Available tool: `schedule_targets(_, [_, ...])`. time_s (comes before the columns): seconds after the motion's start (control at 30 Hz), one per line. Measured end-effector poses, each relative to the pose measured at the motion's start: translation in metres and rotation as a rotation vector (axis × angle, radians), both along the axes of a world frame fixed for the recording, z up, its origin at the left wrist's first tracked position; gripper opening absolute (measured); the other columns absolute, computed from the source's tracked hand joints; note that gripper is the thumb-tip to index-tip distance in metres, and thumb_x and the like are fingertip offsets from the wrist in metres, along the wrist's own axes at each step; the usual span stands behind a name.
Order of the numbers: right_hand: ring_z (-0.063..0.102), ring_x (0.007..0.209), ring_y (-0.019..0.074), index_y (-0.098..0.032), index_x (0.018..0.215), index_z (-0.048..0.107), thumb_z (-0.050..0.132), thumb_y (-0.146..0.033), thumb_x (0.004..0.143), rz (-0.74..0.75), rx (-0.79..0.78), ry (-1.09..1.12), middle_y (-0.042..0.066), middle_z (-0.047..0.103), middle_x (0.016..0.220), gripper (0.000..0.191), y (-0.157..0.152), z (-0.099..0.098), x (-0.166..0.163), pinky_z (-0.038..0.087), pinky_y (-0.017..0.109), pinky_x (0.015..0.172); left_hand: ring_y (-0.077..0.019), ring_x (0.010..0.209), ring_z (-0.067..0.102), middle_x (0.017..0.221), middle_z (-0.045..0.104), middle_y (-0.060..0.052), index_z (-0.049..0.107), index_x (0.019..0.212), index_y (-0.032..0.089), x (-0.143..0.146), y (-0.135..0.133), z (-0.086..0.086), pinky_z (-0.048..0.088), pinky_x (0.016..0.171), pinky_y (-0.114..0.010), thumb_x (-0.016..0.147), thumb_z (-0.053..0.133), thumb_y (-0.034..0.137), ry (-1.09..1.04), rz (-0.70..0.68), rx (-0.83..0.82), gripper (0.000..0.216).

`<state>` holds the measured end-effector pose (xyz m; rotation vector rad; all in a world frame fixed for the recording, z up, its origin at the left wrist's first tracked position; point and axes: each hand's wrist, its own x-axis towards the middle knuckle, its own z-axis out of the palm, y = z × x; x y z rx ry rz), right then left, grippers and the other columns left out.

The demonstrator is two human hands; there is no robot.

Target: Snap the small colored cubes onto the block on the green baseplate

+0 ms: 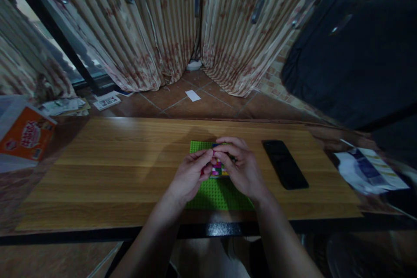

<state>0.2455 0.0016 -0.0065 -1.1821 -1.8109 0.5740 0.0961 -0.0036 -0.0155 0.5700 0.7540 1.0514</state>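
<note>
1. Hands: left hand (190, 176) and right hand (243, 169) are drawn together over the far half of the green baseplate (218, 193). The thumb and forefinger tips of both meet in one tight pinch.
2. The pinch sits at the top of a small multicoloured brick cluster (219, 170) that stands on the baseplate. Pink, yellow and blue studs show between the two palms.
3. Hold, as judged: both hands flank the cluster from either side, wrists low, which looks like a steadying grip for fine fingertip work.
4. The baseplate lies flat on the counter (107, 160), close to the near edge and square to the body. Probably it is there so both forearms reach it evenly.
5. A dark phone (285, 164) lies right of the baseplate, near but apart and angled away, seemingly set aside.
6. An orange printed box (28, 137) sits far left of the baseplate, off the counter's end. Crumpled white and blue packaging (368, 169) lies far right.
7. Striped curtains (146, 30) hang beyond the baseplate, with a white slip (193, 95) on the floor tiles.
8. Hidden: the fingers cover most of the cluster, and dim light muddies its colours. Possibly a loose brick sits inside the pinch, but I cannot tell.
9. Cut off: the orange box by the left frame edge, and the person's elbows at the bottom.
</note>
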Motion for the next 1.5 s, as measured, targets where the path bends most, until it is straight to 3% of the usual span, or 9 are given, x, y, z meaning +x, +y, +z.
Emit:
schedule_targets(0.2, [0.062, 0.107, 0.0222, -0.026, 0.089, 0.073, 0.059, -0.030, 0.091, -0.113, 0.035, 0.041, 0.005, 0.068, 0.108, 0.015, 0.006, -0.001, 0.020, 0.046, 0.042, 0.098, -0.0021, 0.047, 0.037, 0.064, 0.053, 0.000, 0.071, 0.080, 0.009, -0.002, 0.002, 0.002, 0.016, 0.038, -0.015, 0.075, 0.076, 0.036, -0.033, 0.089, -0.086, 0.028])
schedule_targets(0.33, [0.062, 0.106, 0.0231, -0.024, 0.088, 0.074, 0.061, -0.033, 0.090, -0.175, 0.010, 0.003, 0.007, 0.068, 0.106, 0.015, 0.009, -0.003, 0.035, 0.046, 0.042, 0.098, -0.0034, 0.048, 0.041, 0.070, 0.058, -0.004, 0.071, 0.085, 0.006, -0.003, 0.006, 0.006, 0.022, 0.038, -0.015, 0.085, 0.060, 0.028, -0.062, 0.171, -0.206, 0.025])
schedule_targets(0.47, [0.062, 0.107, 0.0234, -0.023, 0.086, 0.074, 0.062, -0.032, 0.089, -0.190, -0.024, -0.050, 0.008, 0.068, 0.107, 0.015, 0.008, -0.006, 0.039, 0.046, 0.042, 0.097, -0.0050, 0.049, 0.044, 0.071, 0.060, -0.006, 0.071, 0.089, 0.005, -0.004, 0.006, 0.009, 0.027, 0.039, -0.015, 0.085, 0.052, 0.019, -0.057, 0.205, -0.256, 0.024])
schedule_targets(0.63, [0.060, 0.109, 0.0228, -0.024, 0.086, 0.074, 0.062, -0.029, 0.089, -0.181, -0.042, -0.092, 0.007, 0.067, 0.110, 0.013, 0.009, -0.011, 0.037, 0.046, 0.041, 0.098, -0.0052, 0.047, 0.044, 0.069, 0.058, -0.005, 0.070, 0.089, 0.006, -0.004, 0.006, 0.009, 0.023, 0.036, -0.016, 0.081, 0.055, 0.016, -0.053, 0.193, -0.241, 0.020])
schedule_targets(0.8, [0.060, 0.108, 0.0242, -0.025, 0.083, 0.074, 0.065, -0.027, 0.087, -0.203, -0.043, -0.107, 0.007, 0.067, 0.110, 0.010, 0.011, -0.014, 0.035, 0.045, 0.044, 0.098, -0.0037, 0.046, 0.041, 0.067, 0.057, -0.003, 0.068, 0.084, 0.007, -0.004, 0.006, 0.005, 0.020, 0.036, -0.015, 0.080, 0.065, 0.023, -0.026, 0.185, -0.213, 0.017])
schedule_targets(1.07, [0.061, 0.106, 0.0240, -0.024, 0.077, 0.073, 0.069, -0.029, 0.082, -0.217, -0.089, 0.043, 0.006, 0.068, 0.103, 0.008, 0.017, -0.022, 0.032, 0.043, 0.043, 0.097, -0.0027, 0.046, 0.040, 0.066, 0.056, -0.001, 0.068, 0.083, 0.008, -0.004, 0.005, 0.001, 0.019, 0.037, -0.015, 0.079, 0.072, 0.033, 0.003, 0.193, -0.172, 0.026])
schedule_targets(1.2, [0.064, 0.096, 0.0221, -0.023, 0.077, 0.072, 0.073, -0.032, 0.075, -0.244, -0.181, 0.208, 0.004, 0.070, 0.096, 0.009, 0.022, -0.027, 0.031, 0.046, 0.040, 0.092, -0.0025, 0.046, 0.040, 0.065, 0.056, -0.001, 0.068, 0.081, 0.008, -0.003, 0.005, 0.001, 0.018, 0.037, -0.016, 0.077, 0.075, 0.036, 0.012, 0.199, -0.164, 0.029])
schedule_targets(1.37, [0.063, 0.072, 0.0173, -0.021, 0.087, 0.074, 0.080, -0.037, 0.063, -0.270, -0.453, 0.442, 0.003, 0.072, 0.084, 0.030, 0.024, -0.027, 0.028, 0.049, 0.032, 0.068, -0.0020, 0.047, 0.038, 0.064, 0.055, 0.001, 0.067, 0.078, 0.010, -0.003, 0.005, 0.001, 0.018, 0.037, -0.015, 0.073, 0.079, 0.041, 0.029, 0.178, -0.139, 0.033])
schedule_targets(1.5, [0.059, 0.062, 0.0136, -0.020, 0.082, 0.074, 0.083, -0.038, 0.056, -0.232, -0.577, 0.589, 0.000, 0.071, 0.075, 0.032, 0.024, -0.023, 0.024, 0.047, 0.029, 0.062, -0.0015, 0.046, 0.036, 0.063, 0.053, 0.002, 0.068, 0.078, 0.010, -0.003, 0.005, 0.001, 0.018, 0.037, -0.015, 0.070, 0.080, 0.043, 0.043, 0.178, -0.126, 0.036])
